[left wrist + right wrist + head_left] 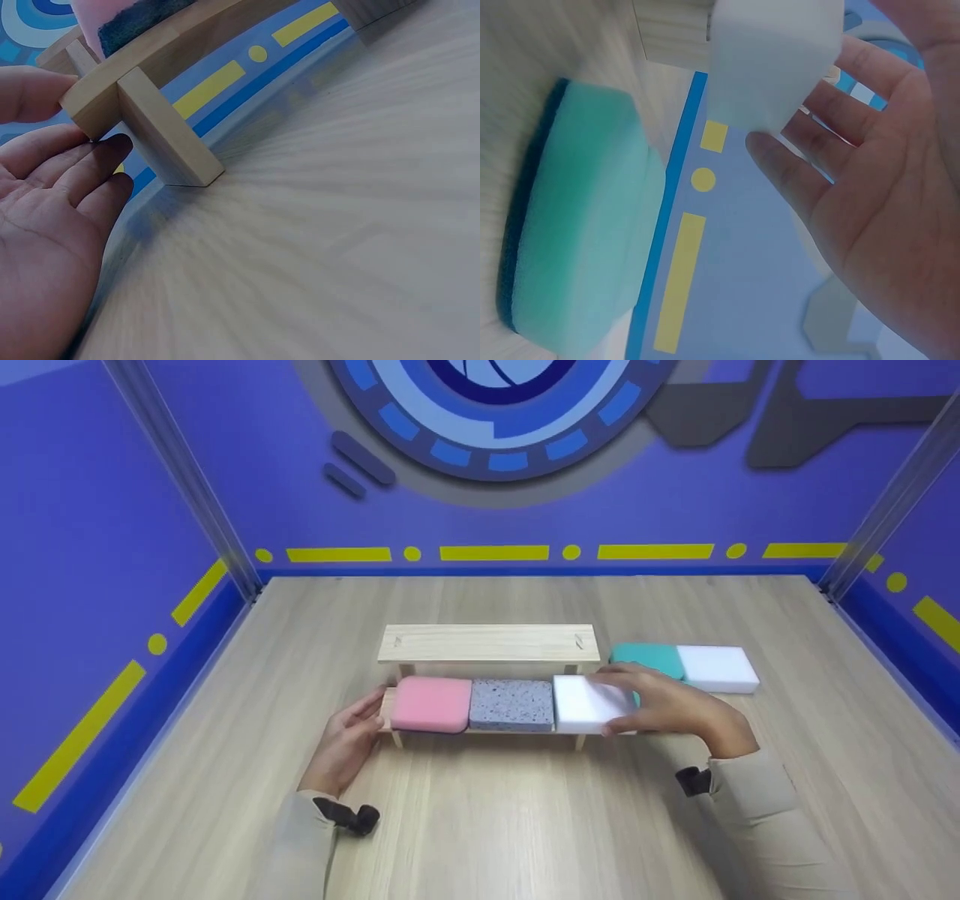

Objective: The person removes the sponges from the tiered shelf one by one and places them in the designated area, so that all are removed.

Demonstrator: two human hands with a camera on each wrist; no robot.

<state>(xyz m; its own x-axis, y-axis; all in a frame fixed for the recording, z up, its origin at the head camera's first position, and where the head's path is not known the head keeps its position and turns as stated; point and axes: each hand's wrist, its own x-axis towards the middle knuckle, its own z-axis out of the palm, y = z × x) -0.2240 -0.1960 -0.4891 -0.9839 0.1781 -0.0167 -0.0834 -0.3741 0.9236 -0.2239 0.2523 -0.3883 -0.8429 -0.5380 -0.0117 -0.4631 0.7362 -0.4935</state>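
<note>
A small two-step wooden rack (487,643) stands mid-table. On its lower step a pink sponge (433,703), a speckled grey sponge (512,705) and a white sponge block (581,705) sit side by side. My left hand (341,750) pinches the lower step's left end, thumb and fingers on either side of the board (112,90). With thumb and fingertips, my right hand (671,701) holds the white block (769,64) at the step's right end. The right wrist view shows its fingers along the block, partly hidden behind it.
Behind the right hand, a teal sponge (649,658) with a dark scouring side lies on the table (480,817), partly covered by the hand. Touching it on the right is another white block (718,666). Blue printed panels (495,521) enclose the table's back and sides.
</note>
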